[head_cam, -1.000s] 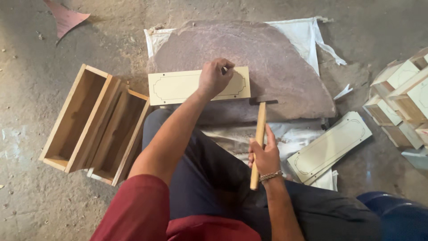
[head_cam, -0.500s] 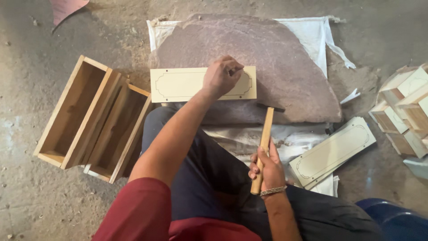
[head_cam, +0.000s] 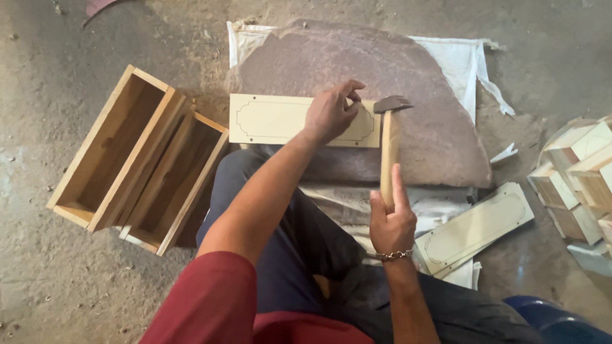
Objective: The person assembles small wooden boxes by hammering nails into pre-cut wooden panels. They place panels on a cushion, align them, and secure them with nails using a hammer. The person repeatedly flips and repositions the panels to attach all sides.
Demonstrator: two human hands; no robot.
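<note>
While the left hand (head_cam: 330, 113) apparently pinches a nail on the crosswise wooden panel (head_cam: 274, 119), the right hand (head_cam: 392, 223) grips the hammer (head_cam: 389, 143), head just right of those fingers.

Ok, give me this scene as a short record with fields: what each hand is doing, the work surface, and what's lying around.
left hand: left hand rests on the pale wooden panel, fingertips pinched together near its right end
right hand: right hand grips the hammer by its wooden handle, head up beside the panel
surface: flat stone slab on a white cloth
left side: two open wooden boxes on the floor
right side: spare panels, stacked wooden parts
</note>
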